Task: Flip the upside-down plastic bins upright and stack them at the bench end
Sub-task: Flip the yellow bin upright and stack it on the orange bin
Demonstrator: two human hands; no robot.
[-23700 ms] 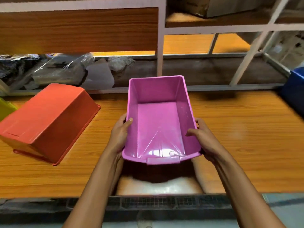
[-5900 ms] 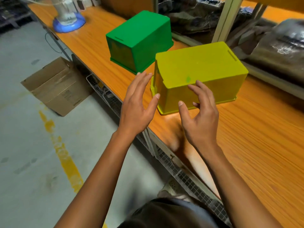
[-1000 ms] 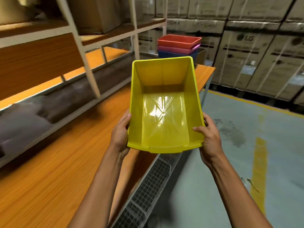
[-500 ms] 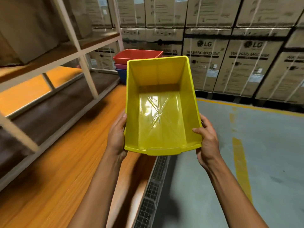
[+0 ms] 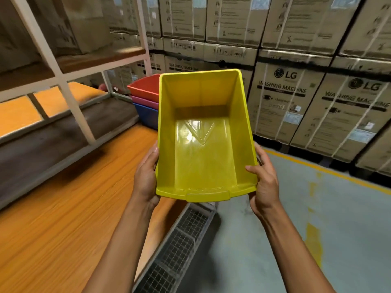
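Observation:
I hold a yellow plastic bin [image 5: 203, 149] upright in front of me, its open side facing up and towards me. My left hand [image 5: 146, 176] grips its left wall and my right hand [image 5: 263, 178] grips its right wall. Behind it, at the far end of the wooden bench [image 5: 63, 208], stands a nested stack: a red bin [image 5: 146, 87] on top, a pink bin [image 5: 146, 101] under it and a blue bin [image 5: 147, 117] at the bottom. The yellow bin hides the right part of the stack.
A white metal shelf frame [image 5: 72, 98] runs along the bench's left side. Stacked cardboard washing-machine boxes [image 5: 296, 92] form a wall behind the bench end. A wire mesh tray [image 5: 179, 246] hangs along the bench's front edge, beside the grey floor [image 5: 317, 229] with yellow lines.
I have moved along the bench towards its end with the yellow bin in both hands. The red, pink and blue stack is closer and now lies partly behind the bin.

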